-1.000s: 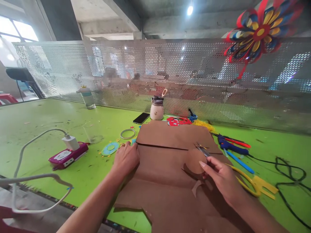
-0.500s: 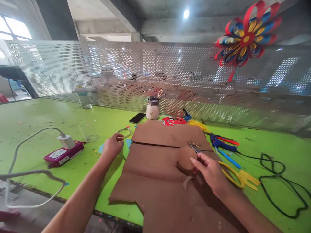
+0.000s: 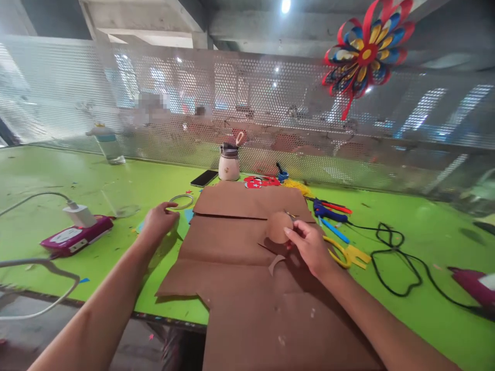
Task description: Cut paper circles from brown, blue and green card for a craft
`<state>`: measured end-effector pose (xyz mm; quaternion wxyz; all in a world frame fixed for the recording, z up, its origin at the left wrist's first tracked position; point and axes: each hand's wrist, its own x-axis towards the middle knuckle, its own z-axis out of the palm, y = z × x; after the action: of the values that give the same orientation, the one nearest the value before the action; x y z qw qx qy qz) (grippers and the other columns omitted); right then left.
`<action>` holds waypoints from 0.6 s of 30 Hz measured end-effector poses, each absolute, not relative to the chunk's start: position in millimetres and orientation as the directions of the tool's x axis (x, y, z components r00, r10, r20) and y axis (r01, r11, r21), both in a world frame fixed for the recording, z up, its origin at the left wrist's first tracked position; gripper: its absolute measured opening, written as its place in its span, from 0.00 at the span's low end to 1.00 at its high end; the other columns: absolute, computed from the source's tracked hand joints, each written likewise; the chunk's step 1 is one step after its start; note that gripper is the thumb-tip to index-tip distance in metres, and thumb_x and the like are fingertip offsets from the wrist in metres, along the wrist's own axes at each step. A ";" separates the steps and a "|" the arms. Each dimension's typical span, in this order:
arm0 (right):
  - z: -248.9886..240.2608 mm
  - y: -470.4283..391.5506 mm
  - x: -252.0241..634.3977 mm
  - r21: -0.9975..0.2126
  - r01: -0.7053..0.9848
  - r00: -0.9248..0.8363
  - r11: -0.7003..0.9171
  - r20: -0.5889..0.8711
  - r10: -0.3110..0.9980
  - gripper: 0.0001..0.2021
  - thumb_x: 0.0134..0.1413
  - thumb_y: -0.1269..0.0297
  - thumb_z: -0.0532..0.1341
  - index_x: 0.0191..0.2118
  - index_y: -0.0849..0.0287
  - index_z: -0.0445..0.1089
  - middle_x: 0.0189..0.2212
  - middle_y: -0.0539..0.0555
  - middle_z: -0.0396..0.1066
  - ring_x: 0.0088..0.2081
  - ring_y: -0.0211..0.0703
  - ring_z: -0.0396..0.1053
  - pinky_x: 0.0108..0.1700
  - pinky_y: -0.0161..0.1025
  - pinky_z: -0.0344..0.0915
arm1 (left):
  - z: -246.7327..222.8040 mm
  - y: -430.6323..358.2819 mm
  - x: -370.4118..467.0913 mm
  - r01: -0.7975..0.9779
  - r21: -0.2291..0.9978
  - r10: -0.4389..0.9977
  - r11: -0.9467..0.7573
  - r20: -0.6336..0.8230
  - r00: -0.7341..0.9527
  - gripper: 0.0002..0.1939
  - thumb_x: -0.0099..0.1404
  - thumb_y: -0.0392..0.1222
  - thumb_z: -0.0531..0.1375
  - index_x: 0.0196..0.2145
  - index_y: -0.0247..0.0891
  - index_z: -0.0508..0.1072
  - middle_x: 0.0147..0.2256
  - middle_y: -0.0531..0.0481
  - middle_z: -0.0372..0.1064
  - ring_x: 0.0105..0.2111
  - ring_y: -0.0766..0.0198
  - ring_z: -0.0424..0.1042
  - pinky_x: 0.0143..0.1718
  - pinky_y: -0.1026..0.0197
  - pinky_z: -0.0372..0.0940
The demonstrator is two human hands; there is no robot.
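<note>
My right hand pinches a round brown cardboard disc between thumb and fingers. A thin metal tip shows behind the disc; the rest of that tool is hidden by my hand. Beneath lies a large creased sheet of brown cardboard with a slit across it. A small curved offcut rests on the sheet. My left hand is at the left of the sheet, fingers loosely apart beside a pale ring. Whether the fingertips touch the ring is unclear.
A purple power strip with a white plug sits left. Behind the cardboard stand a phone, a white bottle and red cutouts. A blue glue gun, yellow-handled tool and black cable lie right.
The view has swung right and slightly down, so everything appears farther left. The metal tool beside the disc is now mostly hidden. My left hand stays by the ring.
</note>
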<state>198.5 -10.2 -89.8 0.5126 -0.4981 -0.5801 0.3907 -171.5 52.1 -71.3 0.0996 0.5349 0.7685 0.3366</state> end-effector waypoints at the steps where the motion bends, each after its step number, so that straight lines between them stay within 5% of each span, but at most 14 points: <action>1: -89.3 -9.8 198.1 -0.964 0.175 0.029 0.198 0.206 0.978 0.09 0.53 0.57 0.60 0.28 0.57 0.65 0.23 0.47 0.66 0.24 0.40 0.66 0.27 0.36 0.64 | -71.2 52.6 -170.8 0.757 0.622 0.891 0.201 0.205 -0.405 0.21 0.52 0.40 0.56 0.45 0.36 0.72 0.22 0.52 0.66 0.20 0.62 0.64 0.21 0.63 0.57; 18: -93.2 -9.1 195.3 -0.975 0.132 0.012 0.178 0.182 0.983 0.10 0.53 0.57 0.61 0.27 0.57 0.65 0.21 0.46 0.67 0.24 0.42 0.70 0.24 0.36 0.64 | -64.4 52.0 -170.3 0.828 0.507 0.930 0.240 0.124 -0.345 0.14 0.64 0.43 0.57 0.46 0.34 0.70 0.31 0.50 0.71 0.27 0.64 0.69 0.31 0.59 0.65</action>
<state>195.3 -9.1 -93.2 0.5155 -0.4904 -0.5687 0.4127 -170.3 52.0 -64.4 0.1018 0.5631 0.7808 0.2510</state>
